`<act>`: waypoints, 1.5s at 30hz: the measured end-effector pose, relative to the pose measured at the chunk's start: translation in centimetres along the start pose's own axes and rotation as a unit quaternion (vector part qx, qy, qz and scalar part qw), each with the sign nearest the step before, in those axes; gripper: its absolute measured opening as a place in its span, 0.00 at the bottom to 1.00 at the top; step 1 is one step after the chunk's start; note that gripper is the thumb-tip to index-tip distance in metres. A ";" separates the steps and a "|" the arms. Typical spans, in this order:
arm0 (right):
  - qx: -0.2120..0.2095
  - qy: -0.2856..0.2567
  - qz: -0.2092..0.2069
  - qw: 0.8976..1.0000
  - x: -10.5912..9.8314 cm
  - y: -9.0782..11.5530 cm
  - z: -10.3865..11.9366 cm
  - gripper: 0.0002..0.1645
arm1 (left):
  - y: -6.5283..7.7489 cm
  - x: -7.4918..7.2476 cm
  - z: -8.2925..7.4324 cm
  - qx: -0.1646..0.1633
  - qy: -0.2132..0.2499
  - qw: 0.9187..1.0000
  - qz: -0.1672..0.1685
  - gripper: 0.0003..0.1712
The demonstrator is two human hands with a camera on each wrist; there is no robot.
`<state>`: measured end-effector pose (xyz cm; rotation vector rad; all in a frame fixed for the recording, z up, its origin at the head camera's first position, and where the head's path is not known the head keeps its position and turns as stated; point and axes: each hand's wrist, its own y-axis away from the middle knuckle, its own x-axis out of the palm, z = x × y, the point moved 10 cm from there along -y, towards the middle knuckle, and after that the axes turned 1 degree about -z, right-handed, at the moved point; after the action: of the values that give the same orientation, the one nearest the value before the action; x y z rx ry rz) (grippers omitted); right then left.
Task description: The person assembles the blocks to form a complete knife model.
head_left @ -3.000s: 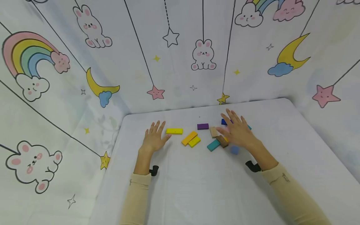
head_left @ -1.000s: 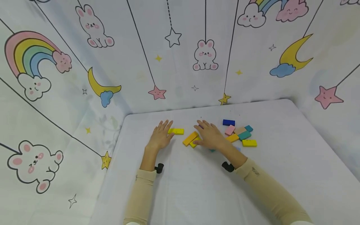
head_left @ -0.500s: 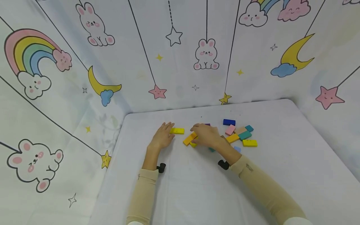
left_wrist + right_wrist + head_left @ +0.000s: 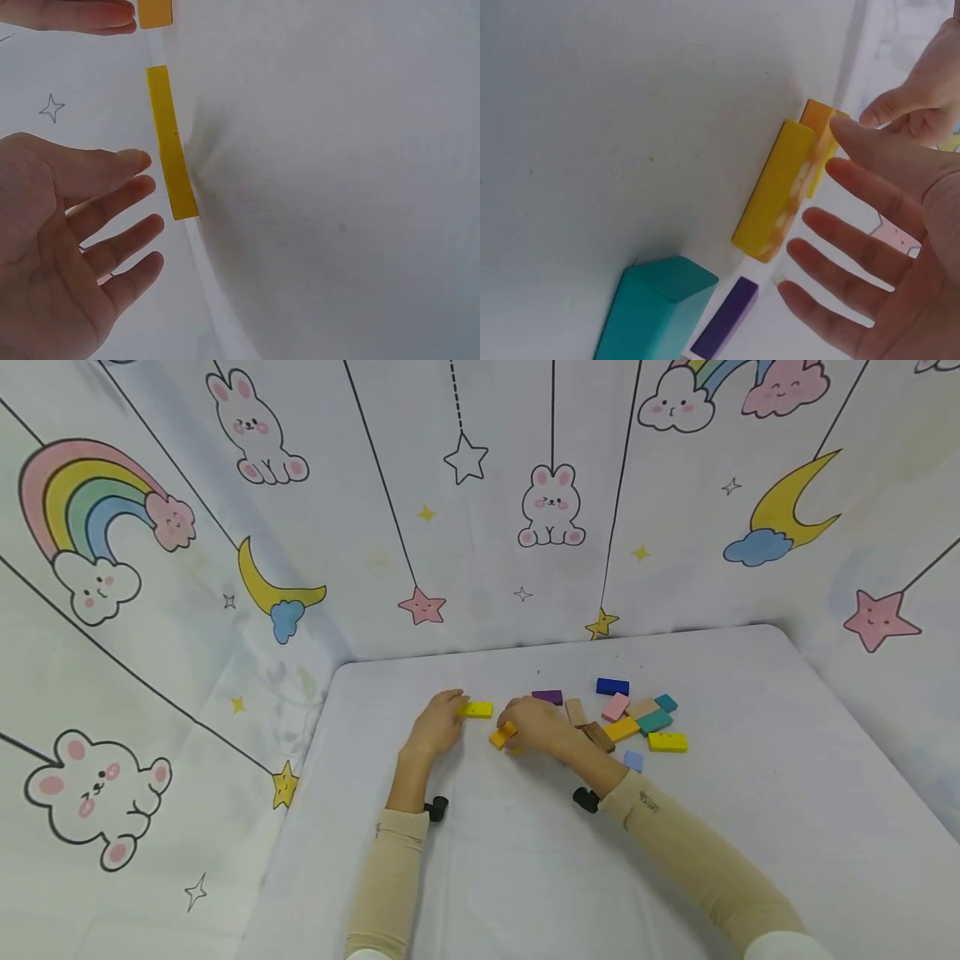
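My left hand (image 4: 437, 723) is beside a yellow rectangular block (image 4: 477, 710) at the left of the scatter. In the left wrist view, its thumb and loosely bent fingers lie close along one side of that yellow block (image 4: 172, 142). I see no grip on it. My right hand (image 4: 536, 724) hovers over an orange block (image 4: 501, 737) and partly covers it. In the right wrist view, the thumb tip overlaps the orange block's end (image 4: 817, 114), with the fingers spread apart. Another yellow block (image 4: 776, 187) lies against the orange one, mostly hidden in the head view.
Right of my right hand lie purple (image 4: 547, 697), tan (image 4: 575, 712), brown (image 4: 598, 737), pink (image 4: 616, 707), dark blue (image 4: 612, 687), light blue (image 4: 633, 761), teal (image 4: 655, 721) and yellow (image 4: 667, 742) blocks. A white cloth (image 4: 510, 860) covers the table; a cartoon-printed curtain (image 4: 480, 560) stands behind.
My right hand has moved left from the right-hand blocks to the orange block, its fingers bending. My left hand has shifted slightly right, closer to the yellow block. The blocks look unmoved lately.
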<state>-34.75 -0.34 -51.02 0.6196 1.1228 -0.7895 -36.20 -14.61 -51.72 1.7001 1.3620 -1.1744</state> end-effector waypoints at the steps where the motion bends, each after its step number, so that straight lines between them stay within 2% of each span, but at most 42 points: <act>1: 0.000 0.005 0.002 1.000 0.1 -0.1 0.0 0.19 | 0.0 0.1 0.1 -0.004 0.002 1.000 0.000 0.24; 11: 0.016 0.036 -0.004 0.999 -0.1 -0.6 0.3 0.13 | -0.3 0.4 0.3 -0.015 -0.007 1.000 -0.003 0.21; 23: 0.055 0.035 -0.006 0.998 -0.5 -0.8 -0.1 0.14 | -1.0 0.2 0.0 -0.023 -0.026 0.999 -0.006 0.18; 39: 0.113 0.016 -0.024 0.993 -0.5 -1.4 -1.2 0.14 | -1.0 0.5 -0.2 -0.028 -0.029 0.999 0.032 0.23; 45: 0.131 0.020 -0.032 0.991 -0.7 -1.6 -1.5 0.13 | -0.8 0.6 0.1 -0.038 -0.015 0.998 0.042 0.24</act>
<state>-37.02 0.09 -50.97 0.8249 1.0872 -0.9933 -36.99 -14.25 -52.22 1.6641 1.2876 -1.0834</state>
